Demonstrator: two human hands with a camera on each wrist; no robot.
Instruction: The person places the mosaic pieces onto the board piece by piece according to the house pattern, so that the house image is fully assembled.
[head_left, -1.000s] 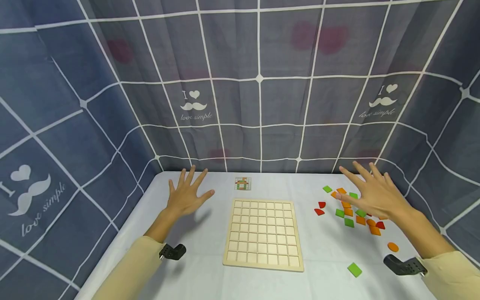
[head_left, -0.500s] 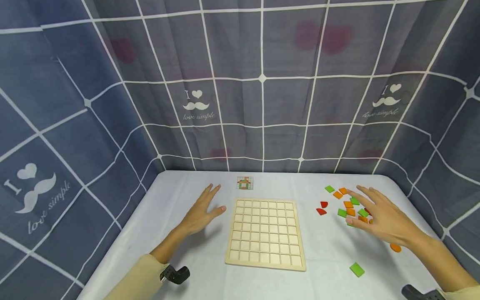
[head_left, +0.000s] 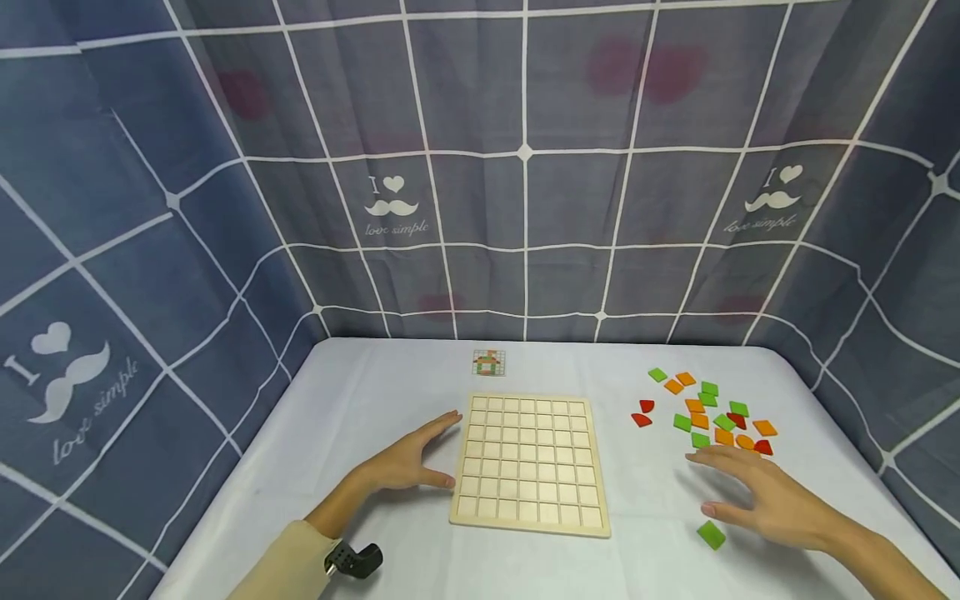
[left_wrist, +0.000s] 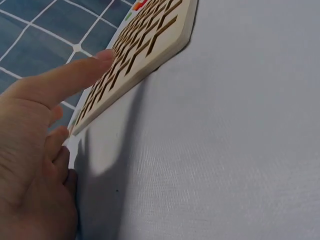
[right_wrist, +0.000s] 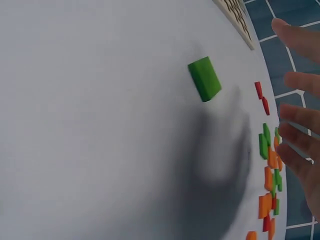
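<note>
Grid board [head_left: 529,463] lies between my hands, just right of my left hand [head_left: 405,465], whose thumb and fingers part wide, contact unclear; my right hand [head_left: 780,504], empty with fingers extended, has a green tile [head_left: 711,535] just beside its thumb.

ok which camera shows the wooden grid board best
The head view: the wooden grid board shows whole there, seen from above with its squares in clear rows. The left wrist view shows part of it, slanted and cut off; the right wrist view catches only a corner.
</note>
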